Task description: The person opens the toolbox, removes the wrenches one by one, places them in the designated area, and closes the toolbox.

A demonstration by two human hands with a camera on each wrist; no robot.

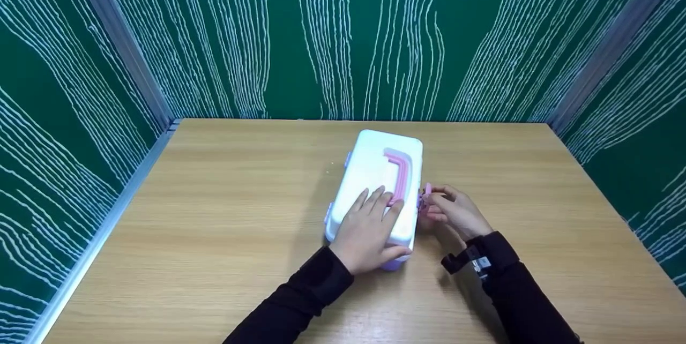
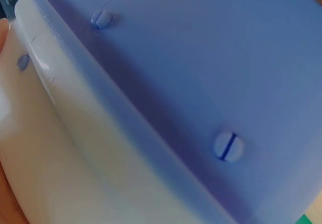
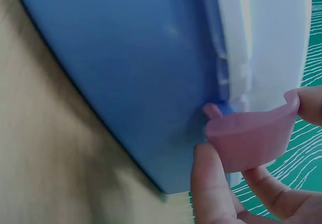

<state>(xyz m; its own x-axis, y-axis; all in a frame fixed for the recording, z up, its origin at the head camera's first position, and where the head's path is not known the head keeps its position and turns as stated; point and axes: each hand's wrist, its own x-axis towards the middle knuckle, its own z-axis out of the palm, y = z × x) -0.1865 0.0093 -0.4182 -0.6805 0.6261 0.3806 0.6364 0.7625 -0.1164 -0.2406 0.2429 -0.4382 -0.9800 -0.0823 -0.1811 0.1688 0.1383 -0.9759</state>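
Note:
A storage box with a white lid and a bluish-purple base stands lengthwise on the table. Its pink carrying handle lies folded in the lid's recess. My left hand rests on the near part of the lid, fingers spread, their tips by the handle. At the box's right side, my right hand pinches a pink latch between thumb and fingers. The latch sticks out from the box wall, attached near the lid seam. In the left wrist view the base's end wall fills much of the picture.
The wooden table extends around the box. Green walls with white wavy lines enclose its back and sides, with grey posts at the corners. Purple hinges show along the box's left side.

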